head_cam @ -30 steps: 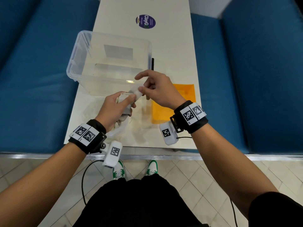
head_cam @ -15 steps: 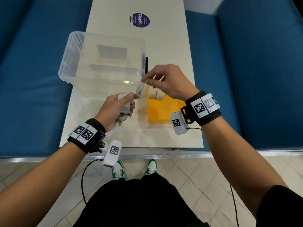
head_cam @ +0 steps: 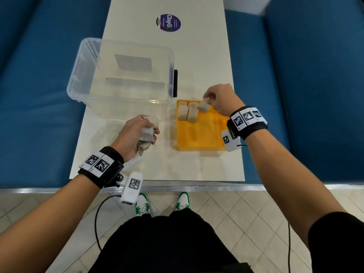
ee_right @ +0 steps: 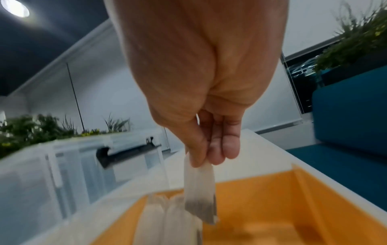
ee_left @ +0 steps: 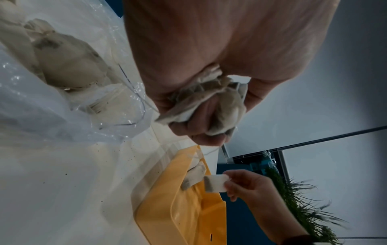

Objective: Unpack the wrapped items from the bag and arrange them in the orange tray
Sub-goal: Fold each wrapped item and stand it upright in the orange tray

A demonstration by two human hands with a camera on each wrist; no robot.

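The right hand [head_cam: 221,99] is pinching one wrapped item [head_cam: 203,106] by its top edge between thumb and fingertips [ee_right: 217,155], and the item is hanging just above the far left corner of the orange tray [head_cam: 199,142]. Inside that tray, two more wrapped items [head_cam: 187,114] are lying side by side against its far left end, touching each other, just left of the hanging one. To the left of the tray, the left hand [head_cam: 136,134] is gripping a bunch of wrapped items [ee_left: 211,106], its fingers curled tightly round them. The clear plastic bag [ee_left: 69,92] is lying on the white table [head_cam: 197,62] left of the tray, by the left hand, with further wrapped items showing inside it. A clear plastic bin [head_cam: 122,75] is standing beyond the tray's left side.
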